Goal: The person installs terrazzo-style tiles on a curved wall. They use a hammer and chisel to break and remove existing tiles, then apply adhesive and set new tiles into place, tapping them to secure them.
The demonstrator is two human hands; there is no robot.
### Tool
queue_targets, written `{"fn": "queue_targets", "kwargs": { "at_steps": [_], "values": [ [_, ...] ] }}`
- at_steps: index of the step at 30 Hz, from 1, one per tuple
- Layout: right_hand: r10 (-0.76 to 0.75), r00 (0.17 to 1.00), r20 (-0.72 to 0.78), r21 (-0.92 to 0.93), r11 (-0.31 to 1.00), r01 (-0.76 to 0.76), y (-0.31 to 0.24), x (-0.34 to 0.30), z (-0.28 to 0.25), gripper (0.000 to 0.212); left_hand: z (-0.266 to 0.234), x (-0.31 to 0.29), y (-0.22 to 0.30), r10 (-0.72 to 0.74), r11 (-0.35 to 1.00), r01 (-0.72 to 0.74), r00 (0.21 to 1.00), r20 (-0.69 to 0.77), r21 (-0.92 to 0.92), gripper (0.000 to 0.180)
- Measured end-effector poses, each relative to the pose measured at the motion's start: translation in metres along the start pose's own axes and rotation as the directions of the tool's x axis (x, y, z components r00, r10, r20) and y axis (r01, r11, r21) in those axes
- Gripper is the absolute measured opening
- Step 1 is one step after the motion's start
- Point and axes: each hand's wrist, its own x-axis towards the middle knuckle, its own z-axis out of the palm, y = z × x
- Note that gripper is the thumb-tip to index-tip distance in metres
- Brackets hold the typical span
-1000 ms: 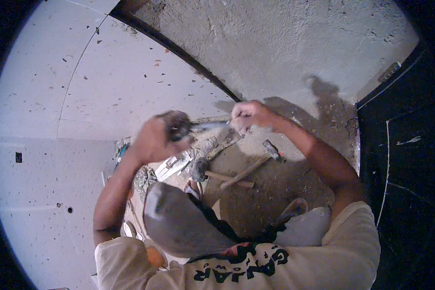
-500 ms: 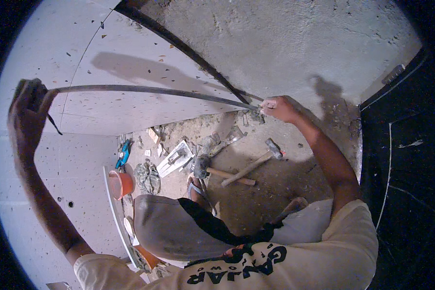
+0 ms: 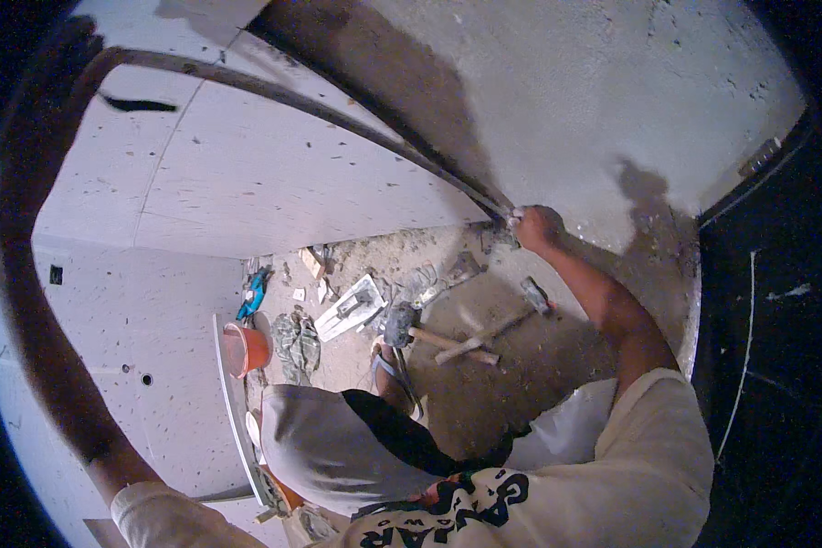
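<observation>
A long, thin straightedge bar (image 3: pixel 274 88) slants across the view, lying along the edge of the speckled pale tiles (image 3: pixel 274 173) beside the rough plastered surface (image 3: pixel 566 100). At the upper left, my left hand (image 3: pixel 64 87) is closed around its far end, the fingers dark and partly lost in shadow. My right hand (image 3: pixel 537 228) pinches the other end, low by the corner where tile and plaster meet the floor. A dark strap end (image 3: pixel 139 105) sticks out by my left hand.
On the floor lie two hammers, one a mallet with a dark head (image 3: pixel 399 325), the other a metal-headed hammer (image 3: pixel 535 296). Nearby are a white trowel-like float (image 3: pixel 352 308), an orange bucket (image 3: pixel 247 352), a crumpled bag (image 3: pixel 295 347) and a blue tool (image 3: pixel 255 294). Dark panelling (image 3: pixel 776 301) stands right.
My left hand has risen toward the upper left, tilting the bar more steeply so it lies nearer the tile edge. My right hand has shifted slightly right and down.
</observation>
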Motion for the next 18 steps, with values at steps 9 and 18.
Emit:
{"fn": "queue_targets", "kwargs": {
  "at_steps": [9,18],
  "values": [
    [-0.043,0.999,0.005,0.129,0.991,0.042,0.044,0.041,0.040,0.030,-0.042,0.038,0.046,-0.424,0.854,0.349,0.897,-0.127,-0.386,0.014],
    [0.012,1.000,0.019,0.184,0.983,-0.016,0.063,0.056,0.052,0.037,-0.043,0.053,0.036,-0.359,0.875,0.211,0.887,-0.291,-0.437,0.016]
  ]
}}
